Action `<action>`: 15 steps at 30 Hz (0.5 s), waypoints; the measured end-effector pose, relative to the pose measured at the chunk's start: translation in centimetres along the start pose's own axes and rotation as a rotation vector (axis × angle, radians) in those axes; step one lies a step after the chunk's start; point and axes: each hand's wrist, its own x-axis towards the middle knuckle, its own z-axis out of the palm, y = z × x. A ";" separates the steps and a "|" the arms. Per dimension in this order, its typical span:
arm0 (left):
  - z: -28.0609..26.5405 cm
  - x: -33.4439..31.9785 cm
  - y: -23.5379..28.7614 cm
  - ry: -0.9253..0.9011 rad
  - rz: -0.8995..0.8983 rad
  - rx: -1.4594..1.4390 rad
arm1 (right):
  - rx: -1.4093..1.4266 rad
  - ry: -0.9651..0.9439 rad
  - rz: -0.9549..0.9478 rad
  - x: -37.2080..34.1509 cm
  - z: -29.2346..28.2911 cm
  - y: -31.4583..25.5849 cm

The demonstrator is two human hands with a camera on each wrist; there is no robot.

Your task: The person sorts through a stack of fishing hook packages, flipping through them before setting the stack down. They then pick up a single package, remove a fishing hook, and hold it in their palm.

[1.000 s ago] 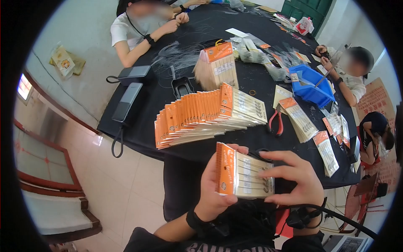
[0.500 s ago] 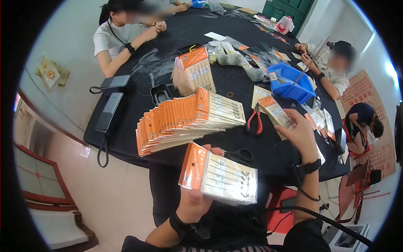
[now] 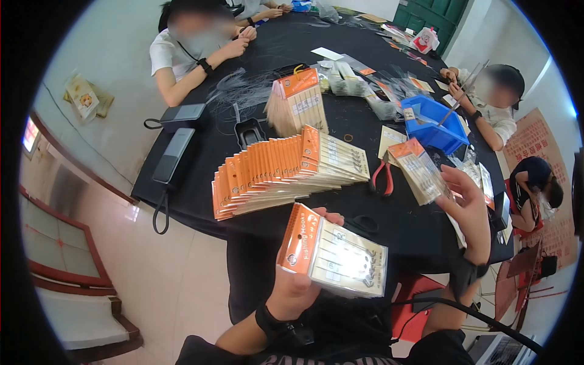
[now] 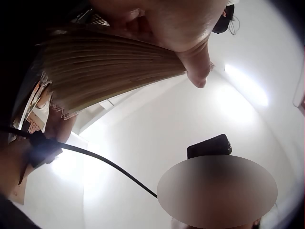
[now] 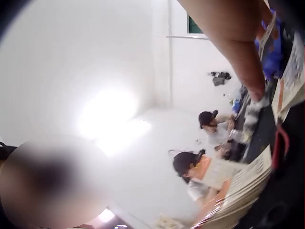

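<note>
Downward at lower centre of the head view, the left hand [image 3: 295, 291] grips a thick stack of hook packets [image 3: 340, 255], thumb on the near side and fingertips showing past the far edge. The orange headers face left, the clear sleeves right, and glare whitens part of the top one. From the left wrist, the stack's many layers show edge-on.

At right of centre, the right hand [image 3: 469, 210] is released, its fingers loosely spread, just beside a smaller pile of packets [image 3: 413, 167]; whether it touches them, I cannot tell.

Beyond the left hand, a long fanned row of packets [image 3: 261, 173] lies across the middle of the black-covered worktop [image 3: 347, 38]. Between that row and the smaller pile sit red-handled pliers [image 3: 390, 182]. Behind the row stands a tied bundle of packets [image 3: 301, 103], with a small black tray [image 3: 249, 132] to its left. A blue bin [image 3: 447, 143] is at upper right, two grey devices [image 3: 174, 155] at left. Seated people occupy the upper left, upper right and far right.
</note>
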 end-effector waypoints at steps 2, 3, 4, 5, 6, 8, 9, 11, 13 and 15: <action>0.1 0.0 -0.1 0.007 -0.008 0.019 | 0.068 -0.122 -0.154 -1.8 1.2 -2.2; 0.1 0.1 -0.4 0.009 0.009 -0.045 | 0.103 -0.180 -0.230 -2.6 2.0 -2.8; 0.1 0.1 -0.7 0.009 0.024 -0.111 | 0.129 -0.241 -0.309 -3.3 3.0 -3.2; 0.1 0.2 -0.8 0.009 0.040 -0.178 | 0.047 -0.310 -0.424 -3.5 3.5 -3.8; 0.1 -0.1 -0.6 0.036 0.022 -0.160 | 0.039 -0.395 -0.455 -3.7 4.2 -4.5; -0.2 -0.5 -0.8 0.056 -0.009 -0.144 | 0.045 -0.515 -0.479 -4.0 5.2 -5.0; -0.4 -0.7 -0.9 0.068 -0.022 -0.135 | 0.063 -0.554 -0.473 -4.2 5.5 -4.9; -0.3 -0.6 -0.7 0.064 0.008 -0.121 | 0.045 -0.586 -0.497 -4.2 5.9 -4.7; 0.1 -0.4 -0.1 0.048 0.030 -0.101 | 0.044 -0.596 -0.514 -4.4 6.5 -4.5; 0.1 -0.3 -0.1 0.041 0.024 -0.107 | 0.051 -0.588 -0.513 -4.6 6.9 -4.4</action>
